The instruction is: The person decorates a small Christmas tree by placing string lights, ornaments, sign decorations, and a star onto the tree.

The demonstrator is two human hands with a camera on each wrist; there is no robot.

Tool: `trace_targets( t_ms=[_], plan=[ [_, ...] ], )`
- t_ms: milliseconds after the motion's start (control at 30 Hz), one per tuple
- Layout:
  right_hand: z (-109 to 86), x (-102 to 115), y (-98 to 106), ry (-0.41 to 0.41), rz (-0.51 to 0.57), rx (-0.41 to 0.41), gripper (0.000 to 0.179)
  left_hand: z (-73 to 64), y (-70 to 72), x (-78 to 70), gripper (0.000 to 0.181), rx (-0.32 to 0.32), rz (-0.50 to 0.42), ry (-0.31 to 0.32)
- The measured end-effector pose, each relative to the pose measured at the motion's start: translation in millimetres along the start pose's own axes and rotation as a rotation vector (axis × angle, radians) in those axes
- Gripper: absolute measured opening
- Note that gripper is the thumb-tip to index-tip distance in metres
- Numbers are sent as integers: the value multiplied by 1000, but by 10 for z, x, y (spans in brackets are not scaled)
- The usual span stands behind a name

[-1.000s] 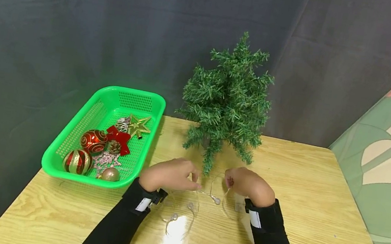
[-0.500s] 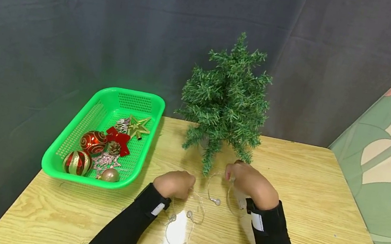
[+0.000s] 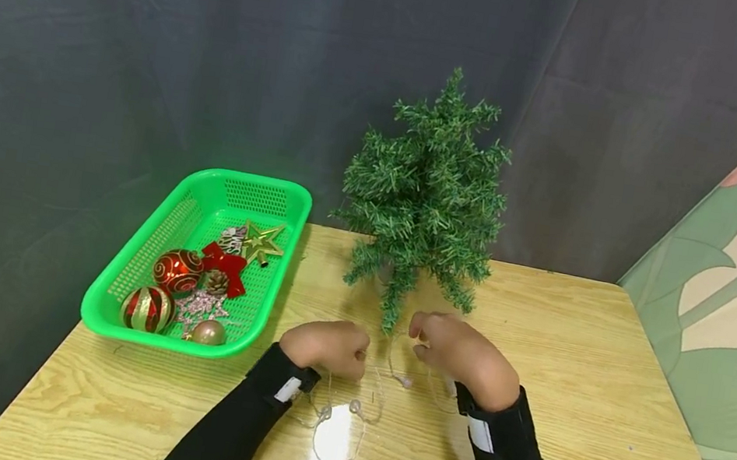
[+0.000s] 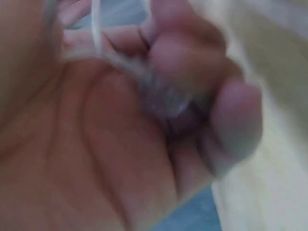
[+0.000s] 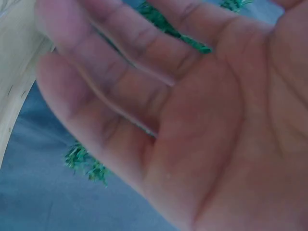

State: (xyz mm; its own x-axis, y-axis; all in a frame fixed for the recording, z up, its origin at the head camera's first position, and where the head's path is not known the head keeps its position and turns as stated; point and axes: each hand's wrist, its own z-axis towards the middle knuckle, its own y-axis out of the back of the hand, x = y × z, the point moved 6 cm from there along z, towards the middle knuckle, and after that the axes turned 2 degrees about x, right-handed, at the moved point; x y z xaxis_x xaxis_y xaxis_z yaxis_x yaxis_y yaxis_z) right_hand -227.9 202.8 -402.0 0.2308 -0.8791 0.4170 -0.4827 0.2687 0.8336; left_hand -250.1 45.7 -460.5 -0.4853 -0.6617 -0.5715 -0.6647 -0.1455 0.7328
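Observation:
A string of fairy lights with thin clear wire and small clear bulbs (image 3: 355, 407) lies in loops on the wooden table. My left hand (image 3: 331, 347) is curled low over it, left of the tree. Inside those fingers the left wrist view shows a clear bulb (image 4: 163, 100) and pale wire (image 4: 96, 26), both blurred. My right hand (image 3: 467, 356) is just in front of the tree's lower branches, its fingers loosely bent and apart. In the right wrist view its palm (image 5: 202, 130) holds nothing. One bulb (image 3: 405, 382) rests on the table between the hands.
A small artificial Christmas tree (image 3: 425, 191) stands at the back middle. At the left is a green basket (image 3: 155, 342) with red and gold baubles (image 3: 178, 270), a gold star (image 3: 261, 242) and other ornaments. A dark cloth (image 3: 280, 52) hangs behind the table (image 3: 569, 415).
My left hand first drew back toward me and curled in around the wire. The right hand's fingers have loosened and spread from a closer curl, and wire loops have shifted.

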Motion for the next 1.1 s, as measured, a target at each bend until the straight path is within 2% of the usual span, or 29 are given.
trace_targets(
  t_ms=[100, 167, 267, 400, 467, 533, 600, 700, 800, 867, 933, 1033, 1100],
  plan=[
    [3, 67, -71, 16, 77, 79, 42, -169, 176, -157, 34, -28, -94, -148],
    [16, 129, -112, 67, 151, 128, 57, -303, 304, -275, 23, -69, -161, -233],
    [51, 243, -173, 208, 250, 192, 72, -476, 472, -446, 14, -174, -294, -357],
    [52, 419, -260, 458, 298, 289, 69, -618, 618, -632, 8, -329, -523, -508],
    [47, 497, -292, 575, 313, 320, 61, -646, 653, -695, 6, -400, -608, -565],
    [50, 563, -297, 682, 359, 318, 51, -655, 670, -743, 4, -457, -644, -603],
    [77, 612, -284, 747, 446, 307, 36, -654, 679, -774, 1, -510, -647, -621],
    [120, 614, -229, 769, 639, 274, 31, -647, 701, -764, 5, -593, -628, -600],
    [135, 549, -157, 721, 842, 231, 35, -629, 728, -696, 15, -637, -667, -578],
    [112, 519, -97, 714, 949, 203, 34, -600, 747, -647, 27, -636, -697, -588],
    [60, 504, -33, 731, 1051, 190, 34, -551, 746, -601, 46, -584, -744, -612],
    [-81, 535, 109, 857, 1184, 158, 34, -435, 673, -532, 80, -437, -776, -623],
    [-209, 552, 225, 966, 1257, 112, 35, -319, 565, -503, 104, -299, -792, -645]
  ],
)
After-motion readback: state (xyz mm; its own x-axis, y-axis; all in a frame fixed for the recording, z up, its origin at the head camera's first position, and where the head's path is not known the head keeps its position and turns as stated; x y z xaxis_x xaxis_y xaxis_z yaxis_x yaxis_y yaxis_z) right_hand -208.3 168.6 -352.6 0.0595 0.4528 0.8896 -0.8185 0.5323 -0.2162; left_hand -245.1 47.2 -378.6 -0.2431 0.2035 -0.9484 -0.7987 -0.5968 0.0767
